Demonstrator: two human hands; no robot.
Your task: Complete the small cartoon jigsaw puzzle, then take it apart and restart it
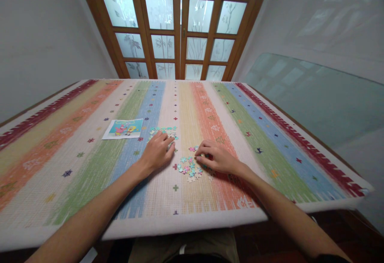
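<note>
Both my hands on jigsaw pieces, centre frame
Left hand (157,151) lies flat, fingers spread over the joined teal pieces (163,130); right hand (216,158) fingers pinched narrow above the loose pieces (189,169) on the bench (270,151)

We see a tabletop (270,211) covered by a striped woven cloth (90,167) in red, yellow, orange, green, blue and cream bands dotted with small cross motifs. On the cloth lie a printed cartoon picture (123,128) at the left, a small joined patch of puzzle pieces (162,129) just beside it, and a loose scatter of pieces (188,168) nearer the front edge.
</note>
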